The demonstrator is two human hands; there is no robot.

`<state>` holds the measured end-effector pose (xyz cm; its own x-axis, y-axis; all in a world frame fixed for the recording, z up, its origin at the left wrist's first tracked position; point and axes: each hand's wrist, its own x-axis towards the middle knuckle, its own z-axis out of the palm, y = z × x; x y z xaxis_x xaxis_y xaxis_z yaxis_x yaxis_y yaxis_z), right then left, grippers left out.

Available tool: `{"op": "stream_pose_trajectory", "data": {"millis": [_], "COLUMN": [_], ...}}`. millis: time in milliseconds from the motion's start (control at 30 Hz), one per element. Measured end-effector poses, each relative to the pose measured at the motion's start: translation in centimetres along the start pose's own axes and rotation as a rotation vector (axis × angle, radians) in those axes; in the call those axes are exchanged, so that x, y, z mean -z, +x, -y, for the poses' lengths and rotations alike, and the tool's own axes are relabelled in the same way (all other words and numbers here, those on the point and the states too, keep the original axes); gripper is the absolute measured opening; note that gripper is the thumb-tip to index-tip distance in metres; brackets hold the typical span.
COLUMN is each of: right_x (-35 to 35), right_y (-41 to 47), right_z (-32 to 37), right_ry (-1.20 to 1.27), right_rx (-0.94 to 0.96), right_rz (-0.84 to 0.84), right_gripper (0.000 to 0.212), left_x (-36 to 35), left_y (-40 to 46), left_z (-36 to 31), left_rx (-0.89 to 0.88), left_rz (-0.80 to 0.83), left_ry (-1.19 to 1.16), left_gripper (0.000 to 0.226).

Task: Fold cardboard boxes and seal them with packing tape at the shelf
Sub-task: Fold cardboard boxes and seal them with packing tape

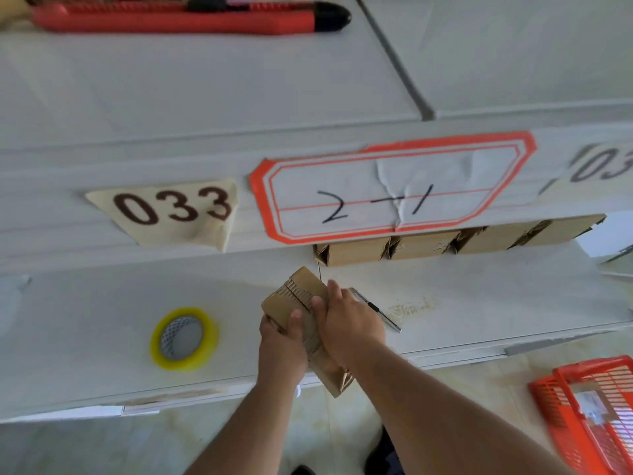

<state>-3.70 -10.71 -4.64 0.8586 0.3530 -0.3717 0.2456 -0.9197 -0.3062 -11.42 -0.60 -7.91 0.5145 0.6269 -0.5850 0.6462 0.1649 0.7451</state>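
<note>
Box: the small cardboard box [301, 296] is at the front edge of the lower shelf [102, 337], tilted, its far end toward 11 o'clock and its near end hanging past the shelf lip toward 5 o'clock.
Left hand: my left hand [282, 341] grips the box from the 8 o'clock side, thumb curled onto its top face.
Right hand: my right hand [346, 323] presses over the flaps from the 3 o'clock side, fingers wrapped on the cardboard.
Tape: the yellow tape roll [185, 338] lies flat on the shelf at 9 o'clock from the box, well apart, out of my grasp.
Cutter: a thin metal knife [375, 308] lies just beside my right hand at 2 o'clock.
Risk, flaps: I judge that letting go with either hand to fetch the tape lets the flaps spring open.
Risk, drop: the overhanging end could slip off the lip and fall to the floor.
Risk, knife: a careless sweep of my right hand may knock or catch the blade.
</note>
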Motion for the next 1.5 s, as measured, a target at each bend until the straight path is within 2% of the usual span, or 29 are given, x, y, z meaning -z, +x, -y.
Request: {"op": "stream_pose_trajectory", "data": {"millis": [67,133,200,267,367,400,467,533,600,733,800,867,1000,1200,1267,1367,1500], "right_x": [0.5,1.5,2.4,3.3,3.2,2.7,0.2,-2.6,-4.8,-6.4,-6.4,-6.6,-6.2,-3.6,-2.8,-1.6,-0.3], "right_y": [0.9,1.7,1.8,0.6,-2.8,-3.8,-5.6,-6.9,-7.2,-7.0,-6.6,-5.8,-4.1,-1.3,-0.2,0.8,1.5], "right_z": [0.1,0.0,-0.4,-0.9,-1.5,-1.7,-1.9,-2.3,-2.6,-2.9,-3.2,-3.6,-3.3,-2.6,-2.5,-2.7,-3.5], "right_ry": [0.059,0.159,0.276,0.332,0.241,0.173,0.010,-0.083,-0.147,-0.153,-0.187,-0.223,-0.167,-0.169,-0.129,-0.101,0.080], "right_rx": [-0.110,-0.188,-0.184,-0.074,0.166,0.250,0.339,0.410,0.439,0.473,0.495,0.473,0.324,0.195,0.162,0.107,-0.008], "right_rz": [0.020,0.067,0.134,0.162,0.016,-0.007,0.048,0.011,-0.025,-0.043,-0.091,-0.129,-0.153,0.007,0.039,0.082,0.162], "right_gripper": [0.054,0.063,0.069,0.062,0.035,0.034,0.054,0.058,0.058,0.063,0.062,0.062,0.069,0.086,0.087,0.085,0.050], "left_x": [-0.1,-0.1,0.2,0.5,0.6,0.6,0.3,0.5,0.7,0.0,-0.7,-1.0,-1.1,-0.9,-0.2,0.2,0.3], "left_y": [-0.9,-1.4,-1.3,-1.2,-0.8,-0.9,-0.6,-1.4,-2.1,-1.4,0.1,1.0,1.5,1.9,0.4,-1.9,-2.3], "left_z": [0.4,0.1,-0.3,-0.2,0.7,1.1,2.2,2.7,2.4,2.4,3.9,4.8,5.8,6.0,4.1,1.6,1.0], "left_rx": [0.017,0.078,0.146,0.154,0.141,0.170,0.277,0.357,0.349,0.224,0.170,0.145,0.135,0.138,0.159,0.185,0.238], "left_rz": [0.014,0.036,0.074,0.111,0.137,0.133,0.108,0.099,0.114,0.097,0.050,0.052,0.060,0.062,0.081,0.116,0.132], "left_ry": [0.021,-0.051,-0.145,-0.186,-0.282,-0.295,-0.298,-0.329,-0.350,-0.219,-0.132,-0.059,-0.061,-0.073,-0.085,-0.079,-0.148], "left_gripper": [0.065,0.051,0.038,0.033,0.034,0.032,0.031,0.033,0.041,0.061,0.081,0.089,0.090,0.095,0.085,0.051,0.039]}}
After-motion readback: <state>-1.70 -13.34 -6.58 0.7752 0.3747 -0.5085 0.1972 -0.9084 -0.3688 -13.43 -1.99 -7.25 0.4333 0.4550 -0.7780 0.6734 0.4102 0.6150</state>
